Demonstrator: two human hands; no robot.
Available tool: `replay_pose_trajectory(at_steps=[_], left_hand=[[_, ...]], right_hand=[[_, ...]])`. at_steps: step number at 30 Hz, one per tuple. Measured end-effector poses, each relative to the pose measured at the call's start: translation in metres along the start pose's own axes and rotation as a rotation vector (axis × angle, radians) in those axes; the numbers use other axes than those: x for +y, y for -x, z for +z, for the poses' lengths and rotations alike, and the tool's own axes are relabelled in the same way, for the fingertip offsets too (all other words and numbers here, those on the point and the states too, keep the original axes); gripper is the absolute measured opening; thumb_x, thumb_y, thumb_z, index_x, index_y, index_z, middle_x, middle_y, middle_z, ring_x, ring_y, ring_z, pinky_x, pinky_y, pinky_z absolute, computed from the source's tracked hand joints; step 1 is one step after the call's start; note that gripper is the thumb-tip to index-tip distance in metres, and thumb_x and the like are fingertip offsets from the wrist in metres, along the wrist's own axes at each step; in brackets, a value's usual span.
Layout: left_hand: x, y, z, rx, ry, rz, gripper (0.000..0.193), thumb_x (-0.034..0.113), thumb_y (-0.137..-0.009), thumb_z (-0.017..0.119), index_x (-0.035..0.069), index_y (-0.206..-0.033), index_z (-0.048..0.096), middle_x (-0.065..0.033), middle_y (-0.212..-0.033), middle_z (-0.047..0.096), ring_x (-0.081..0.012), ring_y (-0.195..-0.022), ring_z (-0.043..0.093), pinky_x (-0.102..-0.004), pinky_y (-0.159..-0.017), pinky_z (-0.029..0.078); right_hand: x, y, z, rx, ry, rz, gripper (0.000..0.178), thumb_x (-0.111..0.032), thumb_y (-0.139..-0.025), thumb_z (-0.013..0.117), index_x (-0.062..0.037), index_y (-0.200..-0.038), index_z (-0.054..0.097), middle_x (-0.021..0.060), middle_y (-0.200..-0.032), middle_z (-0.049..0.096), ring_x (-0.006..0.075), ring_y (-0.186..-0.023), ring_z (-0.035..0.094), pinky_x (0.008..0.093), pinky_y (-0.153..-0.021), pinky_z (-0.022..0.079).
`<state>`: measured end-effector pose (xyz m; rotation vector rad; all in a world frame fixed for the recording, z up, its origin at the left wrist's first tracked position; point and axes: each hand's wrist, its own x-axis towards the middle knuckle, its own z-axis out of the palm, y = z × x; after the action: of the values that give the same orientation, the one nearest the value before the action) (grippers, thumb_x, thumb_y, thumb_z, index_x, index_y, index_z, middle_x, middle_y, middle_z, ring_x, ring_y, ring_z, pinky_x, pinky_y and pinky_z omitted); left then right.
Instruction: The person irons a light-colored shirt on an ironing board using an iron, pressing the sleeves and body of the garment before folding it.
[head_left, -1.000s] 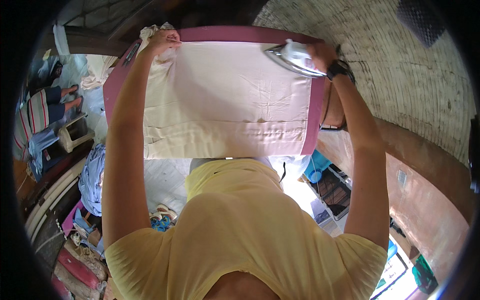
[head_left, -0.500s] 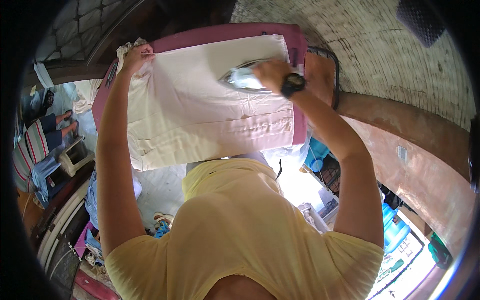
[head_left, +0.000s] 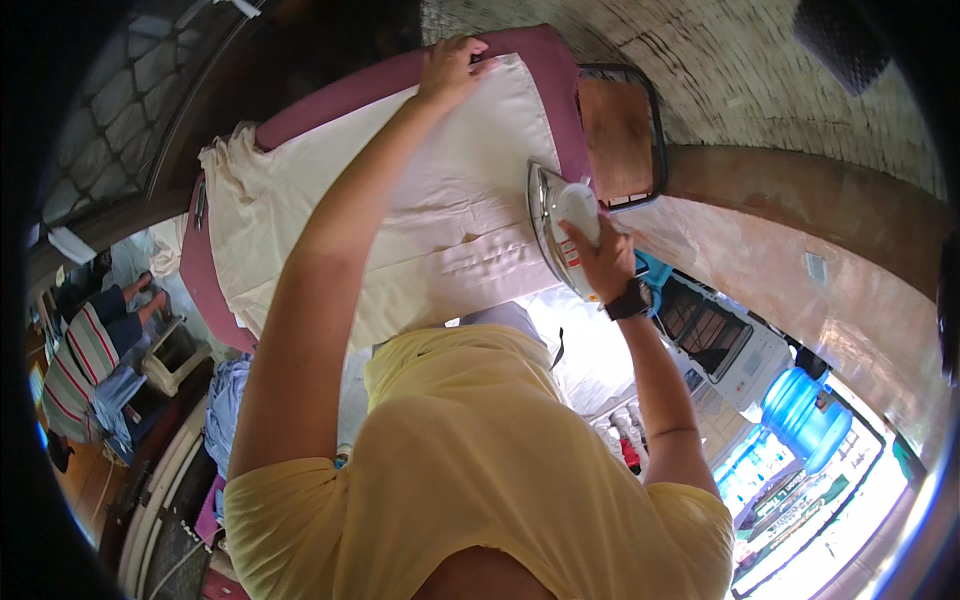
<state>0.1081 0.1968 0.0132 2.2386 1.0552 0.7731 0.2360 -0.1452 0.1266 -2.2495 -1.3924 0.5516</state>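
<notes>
A cream cloth (head_left: 420,215) lies over a maroon ironing board (head_left: 350,97), bunched at its far left and smoother toward the right. My left hand (head_left: 452,72) is at the cloth's far edge near the right corner, its fingers curled around a small dark thing too hidden to name. With my right hand (head_left: 603,262) I grip a clothes iron (head_left: 572,215), white with a shiny metal rim. The iron is tilted at the cloth's right edge, its tip pointing away from me.
A metal-framed rack (head_left: 618,140) adjoins the board's right end, beside a wall (head_left: 760,220). Another person in a striped top (head_left: 82,365) is at the left, near a beige stool (head_left: 175,358). A blue water jug (head_left: 805,415) stands at the lower right.
My left hand has let go of the bunched cloth at the far left and moved right along the far edge. The iron has come nearer and right, turning its tip away from me.
</notes>
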Motion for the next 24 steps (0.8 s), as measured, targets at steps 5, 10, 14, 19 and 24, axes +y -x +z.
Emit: replay_pose_trajectory(at_steps=[5, 10, 14, 19, 24], left_hand=[[0.020, -0.017, 0.039, -0.049, -0.279, -0.042, 0.036, 0.047, -0.081, 0.072, 0.018, -0.101, 0.071, 0.0001, -0.109, 0.064, -0.0250, -0.119, 0.049, -0.0643, -0.099, 0.030], [0.024, -0.022, 0.038, 0.050, -0.179, 0.003, 0.026, 0.044, -0.072, 0.078, 0.020, -0.083, 0.074, 0.0064, -0.090, 0.066, -0.0204, -0.106, 0.055, -0.0456, -0.091, 0.035], [0.022, -0.034, 0.036, -0.078, 0.005, -0.163, 0.023, 0.042, -0.072, 0.080, 0.023, -0.083, 0.075, 0.0059, -0.081, 0.069, -0.0182, -0.093, 0.061, -0.0423, -0.089, 0.037], [0.011, -0.036, 0.040, -0.103, 0.116, -0.230, 0.019, 0.039, -0.074, 0.080, 0.024, -0.084, 0.077, 0.0058, -0.080, 0.072, -0.0143, -0.080, 0.067, -0.0377, -0.086, 0.040], [0.020, -0.033, 0.036, -0.073, 0.022, -0.235, 0.016, 0.036, -0.074, 0.080, 0.024, -0.084, 0.077, 0.0052, -0.080, 0.072, -0.0144, -0.081, 0.067, -0.0373, -0.086, 0.041]], right_hand=[[0.013, 0.028, 0.026, 0.142, 0.104, 0.007, 0.054, -0.043, -0.085, 0.073, 0.0064, -0.100, 0.059, 0.0217, -0.061, 0.063, 0.0406, -0.057, 0.065, 0.0460, -0.052, 0.052], [0.006, -0.009, 0.040, 0.191, 0.026, 0.082, 0.048, -0.038, -0.085, 0.073, 0.0038, -0.102, 0.059, 0.0150, -0.057, 0.062, 0.0360, -0.054, 0.065, 0.0438, -0.056, 0.053], [-0.005, -0.064, 0.045, 0.233, 0.048, 0.061, 0.043, -0.039, -0.086, 0.072, 0.0017, -0.094, 0.062, 0.0123, -0.056, 0.062, 0.0329, -0.052, 0.065, 0.0429, -0.056, 0.053], [-0.023, -0.131, 0.047, 0.295, 0.142, 0.029, 0.058, -0.055, -0.084, 0.068, 0.0019, -0.090, 0.063, 0.0229, -0.071, 0.066, 0.0421, -0.066, 0.067, 0.0487, -0.057, 0.054], [-0.029, -0.155, 0.035, 0.141, 0.024, 0.101, 0.066, -0.062, -0.083, 0.065, 0.0019, -0.099, 0.064, 0.0266, -0.083, 0.069, 0.0463, -0.079, 0.068, 0.0522, -0.069, 0.056]])
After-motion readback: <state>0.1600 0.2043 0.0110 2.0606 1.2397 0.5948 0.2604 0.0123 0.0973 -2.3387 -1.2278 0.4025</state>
